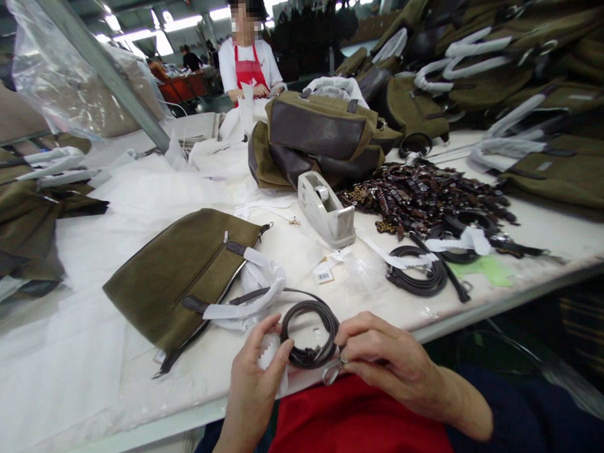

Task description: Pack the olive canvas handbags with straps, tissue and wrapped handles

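A dark strap wound into a coil [311,334] is held upright at the table's front edge. My left hand [260,362] grips its left side between thumb and fingers, with a bit of white wrapping under them. On the right side, my right hand [388,356] pinches the coil near a metal clasp [332,372] that hangs below its fingers. One length of the strap runs back toward an olive bag [178,272], which lies on its side just beyond my left hand, its handles [245,308] wrapped in white.
A tape dispenser [327,211] stands mid-table. Behind it are stacked olive bags [323,135]. To the right lie another coiled strap [417,271], a heap of patterned pieces [425,194] and more bags [570,175]. A person in a red apron [249,67] stands across the table.
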Demonstrator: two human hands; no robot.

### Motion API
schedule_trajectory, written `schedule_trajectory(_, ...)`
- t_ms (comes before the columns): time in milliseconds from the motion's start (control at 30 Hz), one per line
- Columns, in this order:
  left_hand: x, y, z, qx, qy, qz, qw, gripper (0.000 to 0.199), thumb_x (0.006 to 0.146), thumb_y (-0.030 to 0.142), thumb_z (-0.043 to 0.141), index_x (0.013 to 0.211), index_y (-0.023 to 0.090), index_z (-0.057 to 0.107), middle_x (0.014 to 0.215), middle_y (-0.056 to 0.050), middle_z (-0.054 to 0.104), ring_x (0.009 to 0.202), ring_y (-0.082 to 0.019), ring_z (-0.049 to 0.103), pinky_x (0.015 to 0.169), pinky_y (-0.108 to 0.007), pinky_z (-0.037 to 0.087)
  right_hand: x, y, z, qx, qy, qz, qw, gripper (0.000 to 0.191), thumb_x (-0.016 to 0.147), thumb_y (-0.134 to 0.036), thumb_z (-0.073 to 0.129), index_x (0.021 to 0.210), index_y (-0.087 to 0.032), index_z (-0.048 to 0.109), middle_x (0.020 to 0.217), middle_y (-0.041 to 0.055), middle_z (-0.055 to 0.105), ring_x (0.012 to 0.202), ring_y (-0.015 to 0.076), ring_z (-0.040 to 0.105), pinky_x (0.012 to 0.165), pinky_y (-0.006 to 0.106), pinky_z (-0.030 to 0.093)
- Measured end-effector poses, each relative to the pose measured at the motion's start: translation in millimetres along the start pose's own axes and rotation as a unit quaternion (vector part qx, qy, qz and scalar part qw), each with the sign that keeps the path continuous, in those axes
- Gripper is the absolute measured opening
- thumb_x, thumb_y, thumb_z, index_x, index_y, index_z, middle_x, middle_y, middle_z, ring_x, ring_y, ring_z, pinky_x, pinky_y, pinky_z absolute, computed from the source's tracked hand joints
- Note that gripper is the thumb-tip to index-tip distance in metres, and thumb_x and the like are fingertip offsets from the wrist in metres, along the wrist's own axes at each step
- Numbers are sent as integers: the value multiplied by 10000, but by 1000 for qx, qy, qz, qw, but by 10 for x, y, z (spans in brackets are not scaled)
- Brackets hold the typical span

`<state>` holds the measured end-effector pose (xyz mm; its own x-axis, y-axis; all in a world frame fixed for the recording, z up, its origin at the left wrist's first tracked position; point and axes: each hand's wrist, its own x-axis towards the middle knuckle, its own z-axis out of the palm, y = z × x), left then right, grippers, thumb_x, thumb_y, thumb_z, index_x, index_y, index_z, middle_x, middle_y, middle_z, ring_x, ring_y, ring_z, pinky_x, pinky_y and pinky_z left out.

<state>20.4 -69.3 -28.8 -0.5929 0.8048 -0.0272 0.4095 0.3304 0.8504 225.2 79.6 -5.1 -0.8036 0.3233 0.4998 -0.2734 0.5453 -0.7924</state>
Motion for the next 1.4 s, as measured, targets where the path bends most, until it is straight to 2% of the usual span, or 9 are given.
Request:
schedule_trajectory(200, 26, 132, 19, -144, -32, -58, 987, 485, 810, 379, 722, 1255, 224, 608, 1067, -52, 728, 1046, -206, 652, 949, -292, 493, -17, 0, 12, -2, -13, -10, 1000, 253, 892, -31, 610, 1093, -183, 580, 1106, 80, 586, 1046, 127, 589, 936, 216, 495)
schedule_trajectory(300, 18, 176, 5, -236, -52, -98, 965, 453, 849, 389, 694, 1260, 225, 601, 977, -28, 711, 732, -116, 640, 661, -188, 512, -35, 15, 14, -9, -3, 1, 1000, 244, 897, -39, 602, 1091, -185, 579, 1105, 78, 587, 1024, 122, 593, 919, 208, 499)
schedule_trajectory(367, 8, 185, -2, -286, -70, -120, 948, 447, 862, 398, 680, 1262, 218, 590, 953, -17, 684, 523, -52, 514, 466, -158, 415, -43, 38, 18, -17, 9, 5, 1000, 230, 902, -44, 595, 1082, -184, 577, 1097, 76, 590, 1004, 118, 597, 905, 200, 501)
schedule_trajectory(433, 3, 180, 1, -306, -79, -129, 940, 436, 878, 403, 659, 1256, 200, 582, 948, -20, 661, 463, -28, 427, 404, -156, 350, -45, 72, 32, -29, 20, 1, 999, 205, 909, -51, 585, 1067, -181, 576, 1083, 78, 596, 1002, 122, 599, 899, 204, 502)
schedule_trajectory(700, 29, 81, 73, -237, -83, -90, 964, 390, 941, 432, 561, 1240, 181, 561, 945, -35, 666, 574, -76, 515, 494, -178, 418, -1, 140, 177, -61, 52, 18, 997, 134, 929, -107, 585, 1030, -192, 570, 1019, 73, 604, 972, 149, 600, 859, 249, 507)
schedule_trajectory(833, 31, 56, 116, -225, -65, -83, 969, 386, 941, 421, 563, 1237, 175, 561, 909, -38, 668, 756, -135, 596, 665, -224, 496, 35, 104, 245, -30, 38, 15, 999, 91, 930, -140, 590, 1005, -184, 561, 938, 63, 604, 906, 159, 587, 799, 269, 504)
schedule_trajectory(933, 39, 53, 145, -250, -76, -90, 961, 389, 951, 424, 542, 1253, 178, 542, 881, -27, 646, 745, -138, 589, 685, -246, 505, 42, 101, 295, -34, 22, 29, 999, 37, 944, -175, 576, 976, -179, 558, 905, 62, 602, 865, 162, 572, 761, 273, 491)
schedule_trajectory(1300, 38, 99, 148, -207, -72, -76, 973, 400, 947, 427, 526, 1240, 158, 570, 779, -13, 634, 710, -150, 580, 673, -255, 496, 161, 185, 512, -219, -49, 86, 971, 87, 945, -149, 530, 865, -177, 548, 826, 34, 575, 750, 166, 549, 667, 272, 452)
schedule_trajectory(1400, 43, 79, 156, -132, -45, -52, 989, 379, 947, 403, 519, 1251, 187, 592, 940, -53, 694, 844, -192, 641, 796, -311, 515, 232, 183, 535, -252, -75, 98, 960, 68, 908, -122, 582, 870, -175, 562, 832, 32, 587, 756, 172, 561, 658, 272, 456)
